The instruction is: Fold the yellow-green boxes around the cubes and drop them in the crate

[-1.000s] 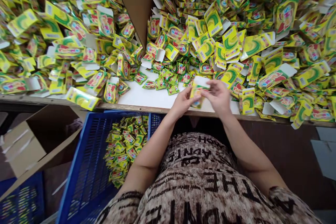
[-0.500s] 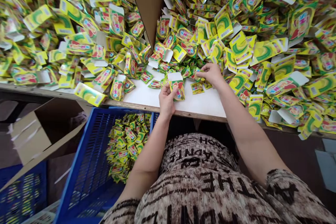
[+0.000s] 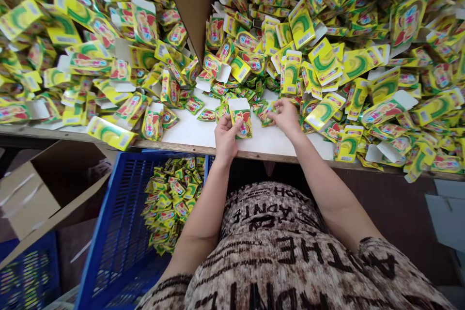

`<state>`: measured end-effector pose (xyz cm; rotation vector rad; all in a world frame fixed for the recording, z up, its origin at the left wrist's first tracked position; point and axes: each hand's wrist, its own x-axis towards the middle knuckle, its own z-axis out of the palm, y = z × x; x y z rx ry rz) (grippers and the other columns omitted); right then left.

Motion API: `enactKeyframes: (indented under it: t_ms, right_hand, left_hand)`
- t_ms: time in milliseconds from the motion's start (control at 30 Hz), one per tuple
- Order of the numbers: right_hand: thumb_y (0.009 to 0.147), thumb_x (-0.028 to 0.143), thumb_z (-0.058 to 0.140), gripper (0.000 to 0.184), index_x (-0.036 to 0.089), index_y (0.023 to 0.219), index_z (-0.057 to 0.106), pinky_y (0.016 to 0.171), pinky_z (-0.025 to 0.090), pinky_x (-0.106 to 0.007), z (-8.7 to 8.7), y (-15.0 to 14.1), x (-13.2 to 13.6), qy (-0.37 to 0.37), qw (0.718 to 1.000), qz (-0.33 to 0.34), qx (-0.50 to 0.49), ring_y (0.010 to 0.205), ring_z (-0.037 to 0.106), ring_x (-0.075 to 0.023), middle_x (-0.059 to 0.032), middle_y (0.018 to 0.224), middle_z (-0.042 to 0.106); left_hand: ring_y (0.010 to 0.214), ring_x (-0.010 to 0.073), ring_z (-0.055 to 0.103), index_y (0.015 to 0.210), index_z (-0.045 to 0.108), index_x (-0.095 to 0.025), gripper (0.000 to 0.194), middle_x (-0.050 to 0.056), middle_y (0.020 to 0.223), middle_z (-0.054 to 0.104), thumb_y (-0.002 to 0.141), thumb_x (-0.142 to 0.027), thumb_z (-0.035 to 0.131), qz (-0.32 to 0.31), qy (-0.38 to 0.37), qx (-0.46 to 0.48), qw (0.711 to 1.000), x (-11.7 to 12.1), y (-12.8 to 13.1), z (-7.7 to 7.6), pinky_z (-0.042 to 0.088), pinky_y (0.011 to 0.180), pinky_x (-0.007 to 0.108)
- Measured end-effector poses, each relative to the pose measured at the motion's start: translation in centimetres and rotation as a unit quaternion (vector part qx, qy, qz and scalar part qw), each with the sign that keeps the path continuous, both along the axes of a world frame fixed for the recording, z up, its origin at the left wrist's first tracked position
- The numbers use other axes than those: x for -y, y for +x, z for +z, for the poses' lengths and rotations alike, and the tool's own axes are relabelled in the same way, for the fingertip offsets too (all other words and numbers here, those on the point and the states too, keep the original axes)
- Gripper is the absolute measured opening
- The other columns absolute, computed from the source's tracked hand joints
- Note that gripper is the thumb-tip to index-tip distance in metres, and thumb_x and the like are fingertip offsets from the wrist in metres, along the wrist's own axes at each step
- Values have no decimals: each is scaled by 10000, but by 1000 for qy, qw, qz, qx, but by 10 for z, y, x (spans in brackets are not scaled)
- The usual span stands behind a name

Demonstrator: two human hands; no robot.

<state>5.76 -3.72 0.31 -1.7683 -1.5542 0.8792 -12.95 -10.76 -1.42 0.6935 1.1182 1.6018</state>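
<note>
Lettered brown top (image 3: 269,256) filled the bottom of the view. Left hand (image 3: 225,139) gripped a yellow printed card (image 3: 241,123) with a white flap, held upright just above the white worktop (image 3: 189,128), its fingers curled behind the card and the thumb pinching the lower left side. Right hand (image 3: 286,116) sat just beside it, fingers close together, tips down on small green foil sachets (image 3: 267,114); whether they pinched one was unclear. Blue plastic crate (image 3: 97,247) below the worktop edge held a heap of similar sachets (image 3: 170,208), with an open cardboard box (image 3: 31,198) to its left. Farther off, heaps of yellow cards (image 3: 327,58) lay on both sides of a cardboard divider (image 3: 189,0).
</note>
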Motion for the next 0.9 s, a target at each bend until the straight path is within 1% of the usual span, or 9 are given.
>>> enactKeyframes:
  t_ms: [100,200,267,367,533,633,700,800,900]
  right_hand:
    - [696,154,684,298,191,991,678,722,450,-300,-6,9,23,-34,994,93,41,761,579,-178,4,782,620]
    - [677,184,694,352,213,1028,709,616,415,-270,3,38,45,-97,977,190,-5,622,494,-138,54,649,501]
    - [696,266,705,374,203,1064,694,527,373,-252,14,56,55,-135,967,194,-96,532,422,-112,77,601,425]
    - [731,350,708,376,200,1071,651,498,351,-245,23,61,58,-110,968,145,-170,507,401,-99,85,607,420]
    - [714,235,751,305,213,998,642,632,390,-273,10,26,50,-57,987,150,13,653,493,-137,49,687,512]
    - [722,259,768,376,201,1071,642,686,395,-307,6,14,42,-69,978,135,145,760,550,-186,-20,831,620]
    - [692,314,807,358,188,995,665,702,396,-323,10,12,38,-103,966,135,193,782,563,-206,-47,853,643]
    - [617,313,853,275,196,753,644,693,396,-313,15,10,40,-145,957,167,189,732,558,-188,-18,757,629]
    - [619,221,813,243,201,680,578,661,395,-286,15,9,58,-93,969,193,124,692,536,-152,21,713,601]
  left_hand:
    - [891,167,737,987,629,-200,415,34,996,773,699,-394,857,-13,2,-7,1000,0,-1,-2,585,828,300]
    - [878,166,735,994,627,-203,396,30,990,766,729,-411,835,-49,13,-18,999,2,-2,-2,579,813,303]
    - [850,160,730,992,633,-201,383,30,973,761,736,-405,832,-79,15,-26,996,3,-2,-1,575,796,299]
    - [841,153,721,960,643,-196,339,24,945,751,750,-391,824,-101,12,-33,994,4,-2,1,570,801,297]
    - [825,136,713,925,642,-185,347,12,906,745,725,-387,841,-89,4,-25,996,3,0,2,561,794,277]
    - [839,146,723,949,640,-191,398,18,919,758,689,-393,863,-92,9,-6,996,4,1,4,573,809,289]
    - [859,159,728,961,638,-194,424,25,937,766,670,-393,873,-93,16,-4,996,6,2,5,579,820,301]
    - [867,156,725,949,636,-193,414,27,948,768,663,-369,877,-90,21,-7,996,7,4,7,574,818,284]
    - [830,127,710,928,646,-187,384,9,916,760,659,-331,880,-90,25,-8,996,8,4,7,556,798,245]
